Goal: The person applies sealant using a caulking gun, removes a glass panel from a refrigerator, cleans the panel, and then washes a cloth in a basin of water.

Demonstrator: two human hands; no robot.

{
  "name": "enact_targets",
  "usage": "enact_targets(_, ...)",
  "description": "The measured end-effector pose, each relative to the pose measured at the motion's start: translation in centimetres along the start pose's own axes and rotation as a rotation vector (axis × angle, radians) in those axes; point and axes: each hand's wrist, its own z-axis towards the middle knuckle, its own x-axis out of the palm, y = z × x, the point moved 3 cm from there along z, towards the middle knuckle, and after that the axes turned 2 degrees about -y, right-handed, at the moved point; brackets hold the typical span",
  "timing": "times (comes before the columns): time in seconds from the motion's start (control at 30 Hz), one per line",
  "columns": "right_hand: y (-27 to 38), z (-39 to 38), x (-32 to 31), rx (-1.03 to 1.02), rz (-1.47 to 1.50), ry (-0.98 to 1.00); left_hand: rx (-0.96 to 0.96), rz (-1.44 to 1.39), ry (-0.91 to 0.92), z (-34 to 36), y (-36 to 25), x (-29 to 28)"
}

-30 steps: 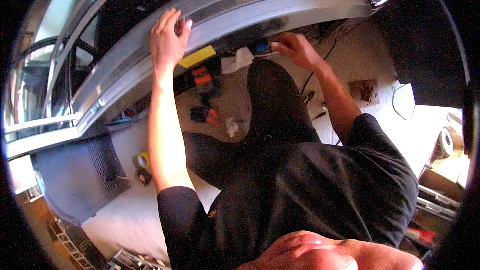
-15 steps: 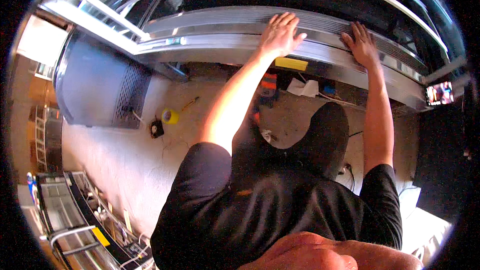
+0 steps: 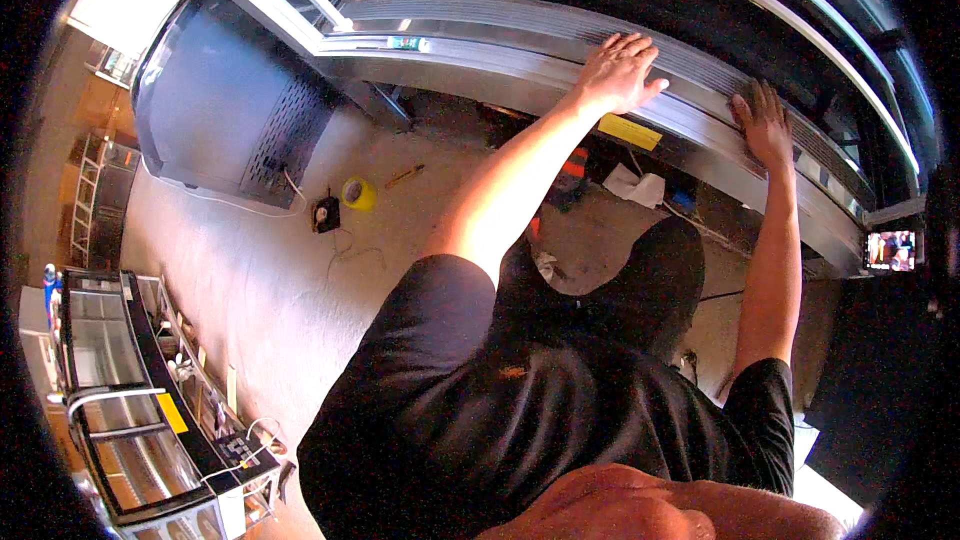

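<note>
Both of my hands rest on the silver metal ledge [image 3: 500, 58] of a large framed case with dark panels. My left hand [image 3: 618, 75] lies palm down with its fingers stretched forward and the thumb out to the right, just above a yellow label [image 3: 630, 132] on the front edge. Further right, my right hand [image 3: 766, 130] leans on the same ledge, its fingers extended toward the ribbed strip [image 3: 520, 22]. Neither one holds anything.
Under the ledge lie white paper [image 3: 636, 186] and an orange-and-dark item. A yellow tape roll [image 3: 357, 194] and a small black fan-like part [image 3: 325, 214] sit on the floor. A dark curved panel [image 3: 225, 90] stands left; a glass-topped unit [image 3: 125, 380] is lower left.
The view has turned, so the scene sits tilted and farther right. Against the ledge and yellow label, both hands stay in about the same place.
</note>
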Motion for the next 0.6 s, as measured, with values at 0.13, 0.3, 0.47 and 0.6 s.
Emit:
enact_targets(0.13,-0.2,-0.2,-0.1,-0.014,0.037,-0.039,0.018,0.025,-0.026,-0.1,0.2,0.4)
enact_targets(0.3,0.2,0.1,0.3,0.011,0.088,-0.036,0.042,0.032,-0.066,-0.1,0.3,0.0)
enact_targets(0.47,1.3,0.2,0.1,0.012,0.074,-0.020,-0.002,-0.001,-0.163,-0.7,0.2,-1.9)
enact_targets(0.6,-0.1,0.3,0.4,-0.016,0.024,-0.082,-0.113,0.014,-0.340,-2.4,3.3,-7.1)
